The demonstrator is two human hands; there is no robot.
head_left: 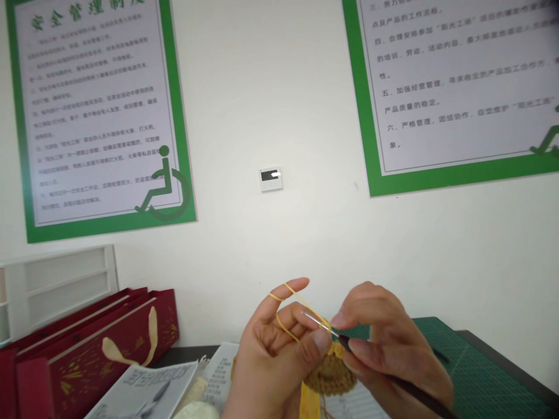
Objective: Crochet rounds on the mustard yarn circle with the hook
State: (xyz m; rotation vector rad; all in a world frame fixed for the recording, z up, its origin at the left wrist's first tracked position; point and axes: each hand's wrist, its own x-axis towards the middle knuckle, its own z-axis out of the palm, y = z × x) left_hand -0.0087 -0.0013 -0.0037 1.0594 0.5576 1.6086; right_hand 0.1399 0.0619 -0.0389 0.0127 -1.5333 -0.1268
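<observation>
My left hand (pixel 279 349) pinches a crocheted piece (pixel 332 372), brown with a yellow edge, between thumb and fingers. Yellow yarn (pixel 305 301) loops around its raised index finger and runs taut down to the work. In my right hand (pixel 388 343) is a crochet hook (pixel 393 379) with a dark handle and a thin metal tip. The tip points up and left, passing by the yellow yarn at the edge of the piece, close to my left thumb. Below the piece hangs a yellow strip (pixel 309 401). My left palm hides part of the work.
A green cutting mat (pixel 484 372) lies on the dark table at right. Dark red gift bags (pixel 117 349) stand at left, beside a white rack (pixel 65 279). Printed sheets (pixel 148 390) lie in front of them. Two green-framed posters (pixel 96 116) hang on the wall.
</observation>
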